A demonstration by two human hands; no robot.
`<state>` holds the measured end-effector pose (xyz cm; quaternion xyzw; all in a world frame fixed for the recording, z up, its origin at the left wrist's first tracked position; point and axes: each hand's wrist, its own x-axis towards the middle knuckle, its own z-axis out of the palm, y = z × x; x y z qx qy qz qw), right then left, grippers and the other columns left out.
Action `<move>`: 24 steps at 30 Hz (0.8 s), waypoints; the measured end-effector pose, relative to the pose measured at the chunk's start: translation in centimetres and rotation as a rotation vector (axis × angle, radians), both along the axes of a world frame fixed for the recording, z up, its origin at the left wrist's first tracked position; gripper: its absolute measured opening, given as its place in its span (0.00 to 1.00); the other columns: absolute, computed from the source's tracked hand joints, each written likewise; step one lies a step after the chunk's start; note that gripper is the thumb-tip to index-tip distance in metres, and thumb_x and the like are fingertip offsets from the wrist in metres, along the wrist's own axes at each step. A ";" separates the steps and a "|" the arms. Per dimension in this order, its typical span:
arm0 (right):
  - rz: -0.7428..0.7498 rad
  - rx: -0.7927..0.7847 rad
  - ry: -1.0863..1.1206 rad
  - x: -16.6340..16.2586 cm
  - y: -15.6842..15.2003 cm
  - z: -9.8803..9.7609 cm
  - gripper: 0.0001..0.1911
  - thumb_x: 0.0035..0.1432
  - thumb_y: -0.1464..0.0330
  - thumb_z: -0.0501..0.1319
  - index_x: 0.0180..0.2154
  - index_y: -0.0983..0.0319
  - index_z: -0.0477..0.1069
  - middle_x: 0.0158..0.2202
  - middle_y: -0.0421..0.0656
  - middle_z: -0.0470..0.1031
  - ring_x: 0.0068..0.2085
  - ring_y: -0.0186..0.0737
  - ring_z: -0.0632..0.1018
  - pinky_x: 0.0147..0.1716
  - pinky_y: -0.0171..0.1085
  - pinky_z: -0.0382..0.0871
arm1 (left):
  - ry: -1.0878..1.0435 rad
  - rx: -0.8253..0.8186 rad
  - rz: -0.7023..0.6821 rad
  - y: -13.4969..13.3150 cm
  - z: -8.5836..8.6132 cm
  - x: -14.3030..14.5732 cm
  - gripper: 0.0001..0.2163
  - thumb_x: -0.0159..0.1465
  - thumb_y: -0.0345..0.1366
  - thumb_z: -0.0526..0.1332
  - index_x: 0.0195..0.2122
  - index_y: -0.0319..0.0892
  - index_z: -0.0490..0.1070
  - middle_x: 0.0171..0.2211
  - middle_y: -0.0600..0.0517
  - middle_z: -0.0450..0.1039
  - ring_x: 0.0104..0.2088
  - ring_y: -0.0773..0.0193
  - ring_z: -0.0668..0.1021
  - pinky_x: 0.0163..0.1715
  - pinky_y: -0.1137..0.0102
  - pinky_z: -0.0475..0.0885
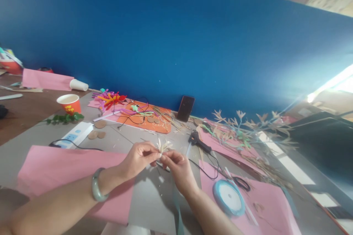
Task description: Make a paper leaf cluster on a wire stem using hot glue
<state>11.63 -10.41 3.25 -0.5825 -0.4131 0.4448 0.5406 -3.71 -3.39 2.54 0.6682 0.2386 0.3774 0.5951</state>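
In the middle of the head view, a small pale straw-like flower [163,145] stands upright between my fingertips. My left hand [143,157] pinches its base from the left, with thumb and forefinger together. From the right, my right hand [178,167] grips the same base, its fingertips touching or nearly touching the left ones. The very bottom of the flower is hidden by the fingers. Below my hands a blue-green ribbon [178,213] hangs down; whether it joins the flower I cannot tell. A black glue gun [199,141] lies just right of my right hand.
Pink paper sheets [74,176] cover parts of the grey table. At the right are a blue ribbon spool [228,197], scissors [241,183] and dried-leaf branches [239,128]. A power strip [77,134], red paper cup [69,104] and colourful pipe cleaners [110,100] stand left. A phone [185,108] leans at the back.
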 end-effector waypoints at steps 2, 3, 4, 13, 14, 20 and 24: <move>-0.016 -0.008 -0.011 0.0 0.0 0.0 0.16 0.44 0.58 0.71 0.23 0.64 0.75 0.18 0.37 0.72 0.22 0.31 0.69 0.26 0.32 0.63 | -0.002 -0.004 0.024 -0.1 -0.1 0.0 0.09 0.61 0.36 0.63 0.28 0.36 0.77 0.26 0.52 0.69 0.24 0.69 0.75 0.27 0.74 0.71; -0.020 -0.010 -0.021 -0.1 0.0 0.1 0.15 0.45 0.58 0.71 0.23 0.64 0.75 0.18 0.37 0.72 0.23 0.31 0.69 0.26 0.32 0.62 | -0.005 -0.009 0.035 -0.2 -0.1 0.1 0.08 0.60 0.36 0.63 0.28 0.36 0.76 0.25 0.52 0.69 0.23 0.70 0.75 0.27 0.74 0.70; -0.024 -0.009 -0.032 -0.1 0.0 0.1 0.15 0.46 0.59 0.71 0.22 0.64 0.74 0.18 0.37 0.71 0.22 0.31 0.69 0.25 0.32 0.62 | -0.009 -0.014 0.045 -0.2 -0.2 0.1 0.08 0.60 0.36 0.64 0.27 0.36 0.76 0.25 0.53 0.69 0.23 0.70 0.75 0.26 0.74 0.70; -0.033 0.108 -0.216 -0.1 -0.4 -0.3 0.11 0.52 0.63 0.66 0.25 0.63 0.75 0.18 0.37 0.70 0.23 0.32 0.69 0.25 0.32 0.62 | -0.026 -0.135 0.053 -0.4 0.3 0.4 0.08 0.57 0.36 0.66 0.25 0.37 0.73 0.19 0.55 0.70 0.20 0.70 0.73 0.23 0.75 0.69; -0.023 0.105 -0.208 -0.1 -0.4 -0.3 0.11 0.52 0.63 0.66 0.25 0.63 0.75 0.18 0.37 0.70 0.23 0.32 0.69 0.24 0.32 0.62 | -0.020 -0.147 0.051 -0.4 0.4 0.4 0.08 0.57 0.35 0.66 0.25 0.37 0.73 0.19 0.55 0.70 0.20 0.69 0.74 0.23 0.75 0.69; 0.039 0.082 -0.143 -0.2 -0.5 0.1 0.11 0.52 0.62 0.67 0.27 0.63 0.77 0.20 0.39 0.72 0.23 0.32 0.71 0.25 0.32 0.63 | 0.035 -0.143 0.087 -0.3 0.2 0.3 0.06 0.56 0.34 0.65 0.26 0.37 0.71 0.20 0.54 0.71 0.20 0.69 0.74 0.22 0.75 0.68; 0.061 0.071 -0.112 -0.2 -0.2 0.1 0.11 0.52 0.62 0.67 0.26 0.63 0.78 0.20 0.39 0.73 0.24 0.33 0.71 0.26 0.32 0.64 | 0.043 -0.108 0.124 -0.4 -0.1 0.4 0.06 0.56 0.34 0.64 0.26 0.37 0.71 0.19 0.54 0.70 0.20 0.69 0.73 0.22 0.75 0.68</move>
